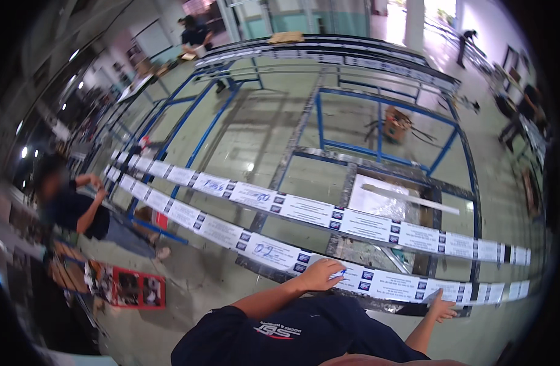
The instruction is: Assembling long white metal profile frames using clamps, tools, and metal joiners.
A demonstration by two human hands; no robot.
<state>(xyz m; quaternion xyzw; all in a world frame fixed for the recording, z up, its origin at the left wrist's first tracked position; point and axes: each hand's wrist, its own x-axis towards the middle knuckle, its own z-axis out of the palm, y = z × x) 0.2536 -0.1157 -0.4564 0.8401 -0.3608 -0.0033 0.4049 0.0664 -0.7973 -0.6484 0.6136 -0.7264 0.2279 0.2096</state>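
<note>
Two long, narrow profiles covered in white printed film lie across a blue metal frame, side by side. On the near profile [280, 253], my left hand [320, 275] rests with fingers stretched over its top face, beside a blue mark. Farther right, my right hand [440, 307] grips the near edge of the same profile, its thumb on top. The far profile [304, 209] runs roughly parallel, a gap away, and bears blue handwriting. Neither hand touches it.
The blue frame [320, 119] stretches away ahead, with more long profiles [377, 61] stacked at its far end. A white panel [377, 204] lies under the far profile. A co-worker [78, 204] stands at the left near a red crate [138, 288]. A cardboard box [397, 124] sits beyond.
</note>
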